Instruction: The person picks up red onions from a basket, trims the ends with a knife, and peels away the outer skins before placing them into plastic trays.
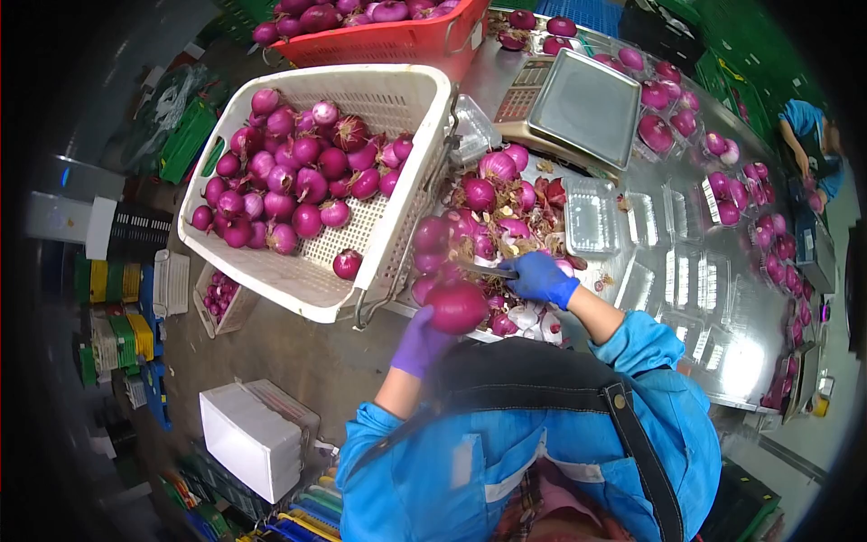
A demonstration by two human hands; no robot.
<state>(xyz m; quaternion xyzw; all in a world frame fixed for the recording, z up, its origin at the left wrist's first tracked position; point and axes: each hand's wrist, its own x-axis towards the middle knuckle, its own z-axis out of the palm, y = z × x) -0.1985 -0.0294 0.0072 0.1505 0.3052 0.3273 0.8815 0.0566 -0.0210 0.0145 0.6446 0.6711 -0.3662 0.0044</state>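
My left hand [421,343], in a purple glove, holds a red onion [458,306] just off the near edge of the steel table. In a blue glove, my right hand [541,276] grips a knife [486,269] whose blade points left, just above that onion. A pile of red onions and peeled skins [495,208] lies on the table beyond both hands. A tilted white crate [397,108] with many red onions leans against the table to the left.
A digital scale [582,108] stands at the back of the steel table [722,343]. Clear plastic trays [591,217], some holding onions, cover the table's right side. A red crate [397,41] of onions sits behind. Another person [808,135] works at far right. A white box [248,438] stands on the floor.
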